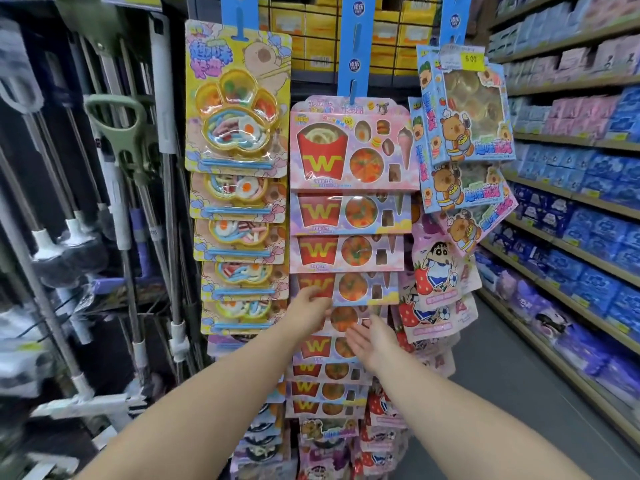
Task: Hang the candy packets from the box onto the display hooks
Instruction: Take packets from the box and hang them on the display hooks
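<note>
Though partly hidden, pink packet [344,319] between left hand [311,308], right hand [369,341]

The left hand [309,307] covers the lower corner of a pink packet [363,289], its grip unclear in blur. Lower packets [325,389] sit half-hidden behind upper ones; mops [62,244] smear; forearms [194,410] exit the bottom edge.

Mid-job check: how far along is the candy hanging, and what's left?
Done: the strips look well stocked with yellow paw-tray candy packets, pink candy packets showing a red W carton, and blue bear-print boxes. In hand: the left hand grips one of the pink ones low in the column; the right hand lies open against packets below. Left: the box is out of view, so the remaining count cannot be told.
</note>
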